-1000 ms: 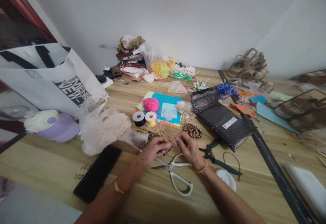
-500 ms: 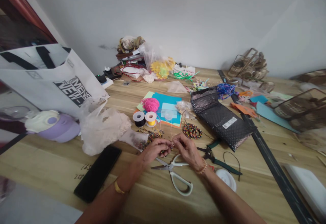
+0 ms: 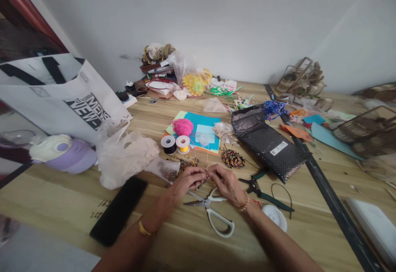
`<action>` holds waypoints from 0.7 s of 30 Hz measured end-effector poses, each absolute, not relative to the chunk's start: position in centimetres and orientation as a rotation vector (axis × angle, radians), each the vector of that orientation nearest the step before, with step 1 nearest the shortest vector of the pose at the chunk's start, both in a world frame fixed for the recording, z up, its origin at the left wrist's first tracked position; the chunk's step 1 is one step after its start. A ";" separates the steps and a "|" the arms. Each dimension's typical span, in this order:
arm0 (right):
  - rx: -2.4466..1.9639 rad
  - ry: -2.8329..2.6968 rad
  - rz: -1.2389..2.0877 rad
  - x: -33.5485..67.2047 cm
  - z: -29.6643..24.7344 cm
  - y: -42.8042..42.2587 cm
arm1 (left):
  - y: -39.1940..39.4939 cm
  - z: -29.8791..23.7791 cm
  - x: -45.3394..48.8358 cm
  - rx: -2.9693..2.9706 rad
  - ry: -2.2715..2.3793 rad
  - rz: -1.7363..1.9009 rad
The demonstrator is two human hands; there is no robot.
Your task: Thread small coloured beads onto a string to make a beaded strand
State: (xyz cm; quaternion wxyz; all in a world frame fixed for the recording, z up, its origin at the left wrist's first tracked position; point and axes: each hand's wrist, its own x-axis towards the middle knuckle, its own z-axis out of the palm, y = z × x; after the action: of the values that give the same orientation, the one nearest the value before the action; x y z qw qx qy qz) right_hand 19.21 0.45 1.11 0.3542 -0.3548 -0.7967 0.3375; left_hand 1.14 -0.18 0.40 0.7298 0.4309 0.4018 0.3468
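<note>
Scissors (image 3: 206, 202), blades parted, laid nearest. Just beyond, beaded strand (image 3: 202, 184) held under closed fingertips of left hand (image 3: 187, 180); thin thread (image 3: 208, 156) apparently pinched by right hand (image 3: 227, 184), exact grip hidden. Thread best kept taut, strand clear of blades. Farther: bead coil (image 3: 233, 159), black spool (image 3: 168, 144).

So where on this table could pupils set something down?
Bare tabletop lies between the white disc and the dark strip, and left of the black phone. It is crowded around the left hand and right hand: scissors, bead coil, black spool, green-handled tool.
</note>
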 end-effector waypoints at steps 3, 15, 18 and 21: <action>-0.909 -2.070 0.842 19.2 1.0 0.3 | -0.2 0.5 1.2 0.930 0.865 0.766; -0.706 -2.182 0.886 19.5 2.1 0.6 | 0.0 0.1 1.0 0.933 0.859 0.769; -0.704 -2.187 0.898 19.4 2.3 0.6 | 0.0 -0.1 1.0 0.929 0.872 0.785; -0.714 -2.189 0.909 19.4 2.3 0.6 | 0.0 -0.2 1.0 0.928 0.876 0.788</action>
State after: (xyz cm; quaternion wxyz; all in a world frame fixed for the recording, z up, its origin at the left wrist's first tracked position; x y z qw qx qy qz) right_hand 19.42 0.63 2.27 0.3269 -0.2727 -0.8356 0.3472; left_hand 0.97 -0.01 -0.19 0.7318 0.4216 0.3982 0.3581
